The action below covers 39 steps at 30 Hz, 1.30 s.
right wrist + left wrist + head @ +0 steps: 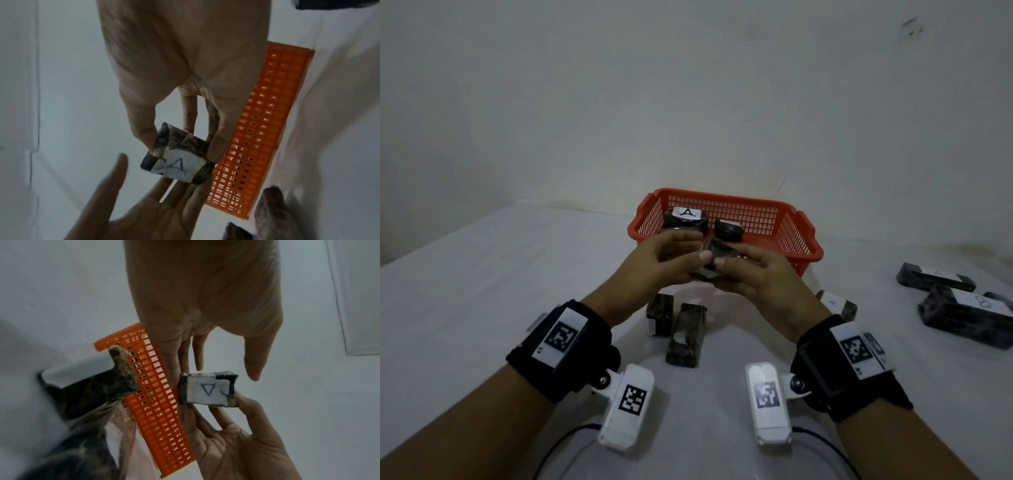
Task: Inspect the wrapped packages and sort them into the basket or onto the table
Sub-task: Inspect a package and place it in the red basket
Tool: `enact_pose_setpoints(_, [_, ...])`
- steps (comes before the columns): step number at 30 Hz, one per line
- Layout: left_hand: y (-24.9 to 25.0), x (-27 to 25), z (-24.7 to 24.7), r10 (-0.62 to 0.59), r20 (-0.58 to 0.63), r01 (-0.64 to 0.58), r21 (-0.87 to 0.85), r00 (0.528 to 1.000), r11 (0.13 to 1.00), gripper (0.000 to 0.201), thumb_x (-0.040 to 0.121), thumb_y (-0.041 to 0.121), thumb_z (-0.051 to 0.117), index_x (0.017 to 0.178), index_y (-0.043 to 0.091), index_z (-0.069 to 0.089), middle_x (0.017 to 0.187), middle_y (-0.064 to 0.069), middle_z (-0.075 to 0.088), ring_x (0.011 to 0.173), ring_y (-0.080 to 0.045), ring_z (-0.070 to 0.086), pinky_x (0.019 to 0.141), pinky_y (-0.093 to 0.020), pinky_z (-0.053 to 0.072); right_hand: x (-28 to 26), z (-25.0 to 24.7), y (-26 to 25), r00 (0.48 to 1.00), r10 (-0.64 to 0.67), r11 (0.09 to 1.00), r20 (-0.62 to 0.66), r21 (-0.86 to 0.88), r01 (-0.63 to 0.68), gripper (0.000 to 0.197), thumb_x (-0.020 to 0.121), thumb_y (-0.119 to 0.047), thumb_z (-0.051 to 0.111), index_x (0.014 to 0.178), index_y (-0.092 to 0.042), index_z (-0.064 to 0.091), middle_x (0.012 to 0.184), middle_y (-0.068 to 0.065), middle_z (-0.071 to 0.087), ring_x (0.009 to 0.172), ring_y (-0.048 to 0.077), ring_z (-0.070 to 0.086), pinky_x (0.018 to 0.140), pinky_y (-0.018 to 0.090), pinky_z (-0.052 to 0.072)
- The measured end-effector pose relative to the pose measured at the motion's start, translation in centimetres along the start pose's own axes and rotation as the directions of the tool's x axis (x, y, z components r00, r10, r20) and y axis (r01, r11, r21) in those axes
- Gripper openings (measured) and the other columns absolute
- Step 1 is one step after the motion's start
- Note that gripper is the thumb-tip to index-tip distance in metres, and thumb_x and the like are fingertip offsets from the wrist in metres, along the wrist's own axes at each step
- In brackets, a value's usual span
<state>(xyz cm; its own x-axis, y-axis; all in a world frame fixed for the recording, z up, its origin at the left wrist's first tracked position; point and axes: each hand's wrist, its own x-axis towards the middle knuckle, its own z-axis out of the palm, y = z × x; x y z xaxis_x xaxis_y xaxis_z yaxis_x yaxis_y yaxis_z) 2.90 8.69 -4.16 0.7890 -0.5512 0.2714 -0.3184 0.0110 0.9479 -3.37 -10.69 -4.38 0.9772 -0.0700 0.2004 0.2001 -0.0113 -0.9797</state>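
A small dark wrapped package point(717, 257) with a white label marked "A" point(179, 167) is held up in front of the red basket point(722, 197). My right hand point(731, 261) pinches it between thumb and fingers. The straight fingers of my left hand point(698, 246) touch its underside, and the wrist views show the left thumb point(122, 164) held clear of it. Two dark packages lie in the basket: one labelled "A" point(685, 219) at the back left, another point(727, 230) beside it.
On the white table point(517, 274), two packages point(661, 313) point(686, 335) lie under my hands. One marked "A" point(837, 303) lies by my right wrist. Two longer ones point(935, 277) point(962, 317) sit far right. A wall stands behind the basket.
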Motion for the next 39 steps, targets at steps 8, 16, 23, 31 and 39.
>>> enact_pose_setpoints(8, [0.28, -0.02, 0.21, -0.005, -0.125, -0.004, -0.069, 0.992, 0.998, 0.02, 0.097, 0.006, 0.064, 0.112, 0.008, 0.077, 0.104, -0.007, 0.08, 0.101, -0.023, 0.077, 0.085, -0.03, 0.063, -0.05, 0.16, -0.1, 1.0, -0.006, 0.995, 0.019, -0.096, 0.007, 0.028, 0.092, -0.022, 0.074, 0.12, -0.017, 0.075, 0.114, 0.007, 0.079, 0.109, 0.023, 0.075, 0.099, 0.043, 0.058])
enact_pose_setpoints(16, [0.23, -0.19, -0.06, 0.017, -0.052, -0.015, 0.033, 0.999, 0.999, 0.024, 0.094, 0.012, 0.07, 0.116, 0.021, 0.075, 0.105, 0.004, 0.08, 0.098, -0.01, 0.076, 0.08, -0.019, 0.059, 0.1, 0.1, 0.35, 0.997, -0.056, 0.992, -0.059, -0.118, 0.048, 0.028, 0.091, -0.007, 0.075, 0.12, -0.009, 0.075, 0.111, 0.013, 0.079, 0.108, 0.031, 0.075, 0.1, 0.046, 0.059])
enact_pose_setpoints(23, [0.34, -0.27, -0.24, 0.033, -0.001, -0.033, 0.052, 0.999, 0.998, 0.028, 0.092, 0.009, 0.072, 0.116, 0.022, 0.073, 0.105, 0.009, 0.08, 0.099, -0.007, 0.076, 0.08, -0.015, 0.059, -0.15, -0.05, 0.06, 0.994, -0.093, 0.985, -0.056, -0.149, 0.084, 0.031, 0.088, -0.011, 0.079, 0.119, -0.011, 0.076, 0.113, 0.008, 0.079, 0.109, 0.023, 0.074, 0.102, 0.046, 0.058])
enact_pose_setpoints(31, [0.1, -0.11, -0.43, 0.078, -0.013, -0.077, 0.03, 0.997, 0.997, 0.054, 0.076, -0.007, 0.082, 0.124, 0.013, 0.067, 0.123, 0.0, 0.074, 0.115, -0.012, 0.071, 0.096, -0.032, 0.06, 0.18, 0.69, -0.24, 0.998, 0.045, 0.987, -0.042, 0.153, -0.038, 0.049, 0.082, -0.021, 0.078, 0.127, -0.01, 0.063, 0.116, 0.013, 0.077, 0.102, 0.031, 0.077, 0.085, 0.043, 0.064])
enact_pose_setpoints(39, [0.45, -0.13, -0.16, 0.106, -0.015, -0.104, 0.066, 0.994, 0.992, 0.075, 0.077, 0.017, 0.084, 0.145, 0.024, 0.052, 0.126, 0.013, 0.069, 0.114, 0.003, 0.067, 0.089, -0.022, 0.059, -0.05, 0.27, 0.12, 0.989, -0.083, 0.996, -0.121, -0.016, 0.082, 0.035, 0.086, -0.006, 0.079, 0.119, -0.01, 0.066, 0.115, 0.009, 0.077, 0.106, 0.024, 0.076, 0.087, 0.042, 0.064])
